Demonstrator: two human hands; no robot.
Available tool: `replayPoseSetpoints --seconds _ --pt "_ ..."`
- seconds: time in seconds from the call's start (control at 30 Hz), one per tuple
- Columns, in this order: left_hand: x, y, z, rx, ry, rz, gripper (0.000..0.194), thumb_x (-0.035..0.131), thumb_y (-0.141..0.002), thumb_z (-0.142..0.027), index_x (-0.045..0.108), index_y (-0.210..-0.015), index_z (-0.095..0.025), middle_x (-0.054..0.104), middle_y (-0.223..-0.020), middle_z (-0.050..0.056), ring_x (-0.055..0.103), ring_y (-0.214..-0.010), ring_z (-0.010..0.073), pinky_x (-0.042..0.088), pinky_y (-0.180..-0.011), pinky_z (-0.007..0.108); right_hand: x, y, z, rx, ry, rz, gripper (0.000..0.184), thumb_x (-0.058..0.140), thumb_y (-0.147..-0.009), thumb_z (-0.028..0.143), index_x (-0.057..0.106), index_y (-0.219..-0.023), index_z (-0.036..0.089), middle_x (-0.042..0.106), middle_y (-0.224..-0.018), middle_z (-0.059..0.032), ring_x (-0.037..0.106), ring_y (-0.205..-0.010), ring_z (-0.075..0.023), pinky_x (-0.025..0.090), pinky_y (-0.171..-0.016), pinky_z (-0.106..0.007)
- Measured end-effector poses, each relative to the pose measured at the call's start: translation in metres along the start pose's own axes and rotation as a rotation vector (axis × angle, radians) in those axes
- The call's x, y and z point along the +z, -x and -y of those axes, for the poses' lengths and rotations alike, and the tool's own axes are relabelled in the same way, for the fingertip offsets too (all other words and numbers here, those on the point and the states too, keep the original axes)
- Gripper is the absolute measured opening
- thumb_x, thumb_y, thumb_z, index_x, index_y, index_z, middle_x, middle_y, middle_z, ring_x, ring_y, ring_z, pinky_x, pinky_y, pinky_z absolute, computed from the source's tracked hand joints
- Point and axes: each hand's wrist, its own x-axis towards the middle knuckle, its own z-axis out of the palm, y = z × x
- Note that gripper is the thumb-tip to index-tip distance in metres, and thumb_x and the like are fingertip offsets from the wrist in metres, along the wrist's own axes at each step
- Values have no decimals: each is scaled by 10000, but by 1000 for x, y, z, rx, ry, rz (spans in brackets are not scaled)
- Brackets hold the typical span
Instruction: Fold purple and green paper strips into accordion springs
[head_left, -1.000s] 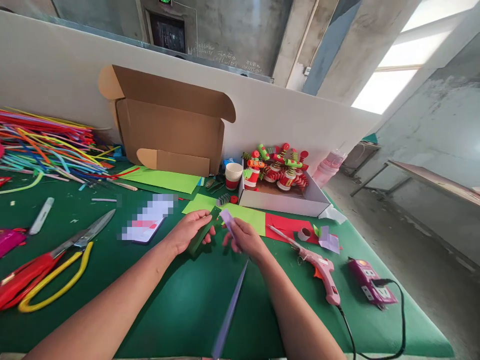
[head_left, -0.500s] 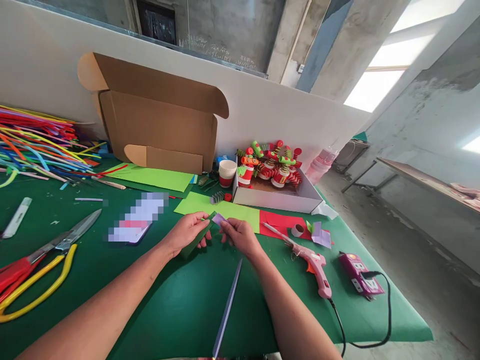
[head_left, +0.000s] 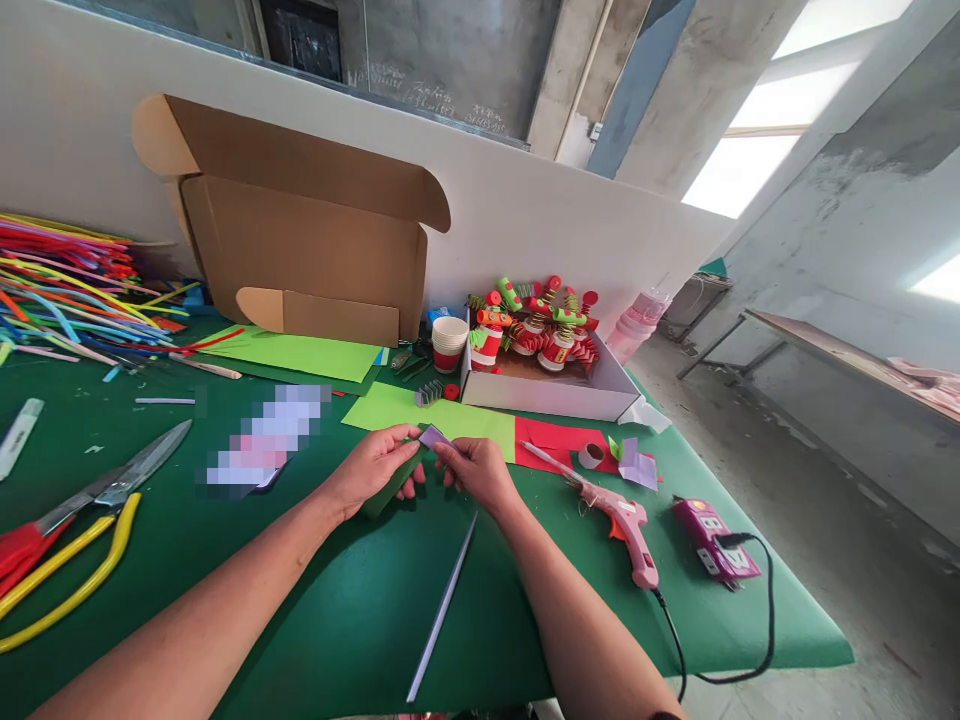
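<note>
My left hand (head_left: 371, 468) is closed on a dark green paper strip (head_left: 388, 484) held just above the green table (head_left: 375, 590). My right hand (head_left: 474, 471) pinches the end of a lilac paper strip (head_left: 442, 608) against the green strip's top end. The lilac strip trails down past my right wrist toward me. Both hands meet over the middle of the table, in front of a light green sheet (head_left: 450, 415).
Large scissors (head_left: 90, 500) lie at the left, with a heap of coloured pipe cleaners (head_left: 67, 290) behind them. A brown carton (head_left: 300, 240) stands open at the back. A white box (head_left: 547, 385) holds cup figures. A pink glue gun (head_left: 619, 520) and its power strip (head_left: 712, 540) lie right.
My right hand has brought the lilac strip's end over onto the top of the green strip. The camera has tilted, so everything sits a little lower-left in view.
</note>
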Motion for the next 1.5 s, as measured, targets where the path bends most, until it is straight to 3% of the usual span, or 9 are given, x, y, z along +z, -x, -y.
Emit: replayPoseSetpoints --seconds 1.2,1.5 --pt "1 2 0 21 22 51 528 646 -788 -508 598 -1178 -155 668 -635 -10 591 -495 125 497 -516 244 0 0 0 -10 7 -30 433 591 -848 528 598 -593 178 515 -424 50 391 -355 -62 300 -402 -194" --pt "3 -4 7 25 94 -101 492 728 -706 -576 711 -970 -160 671 -625 -1 592 -499 121 517 -508 244 4 0 -5 -35 -13 -18 461 566 -832 590 629 -625 183 527 -449 48 420 -379 -77 331 -434 -212"
